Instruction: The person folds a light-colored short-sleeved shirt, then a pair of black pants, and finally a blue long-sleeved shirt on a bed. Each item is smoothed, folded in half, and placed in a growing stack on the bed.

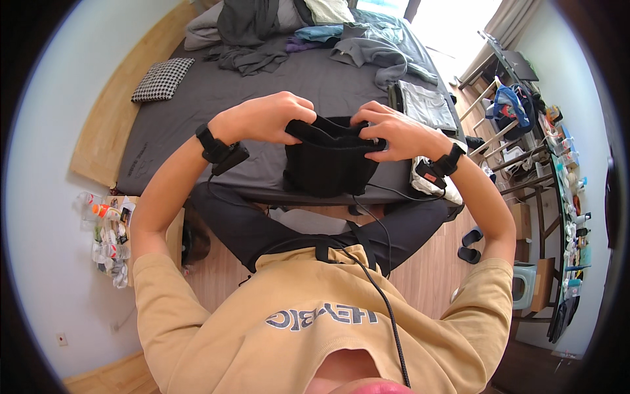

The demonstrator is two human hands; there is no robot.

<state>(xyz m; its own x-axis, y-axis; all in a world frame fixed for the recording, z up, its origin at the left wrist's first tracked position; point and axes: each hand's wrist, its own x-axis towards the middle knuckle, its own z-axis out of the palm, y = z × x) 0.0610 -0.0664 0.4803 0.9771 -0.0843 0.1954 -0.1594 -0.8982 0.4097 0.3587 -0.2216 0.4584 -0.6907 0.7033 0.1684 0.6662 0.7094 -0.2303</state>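
Note:
A soft black cloth item (329, 169) hangs between my hands over the near edge of the bed. Its top edge gapes, showing a dark fold inside; what kind of piece it is I cannot tell. My left hand (279, 117) is closed on the upper left corner, thumb and fingers pinching the rim. On the opposite corner, my right hand (392, 133) grips the same rim with bent fingers. Both wrists wear black straps with small boxes. Just right of the cloth, folded grey clothes (425, 105) lie stacked, with a white bundle (436, 184) nearer to me.
The grey-sheeted bed (216, 125) fills the space ahead, with rumpled clothes (246, 39) at its far end and a checked pillow (163, 79) at left. A cluttered bedside table (121, 230) stands left. Black cables run near my lap. Slippers (470, 244) and a long desk (554, 203) are right.

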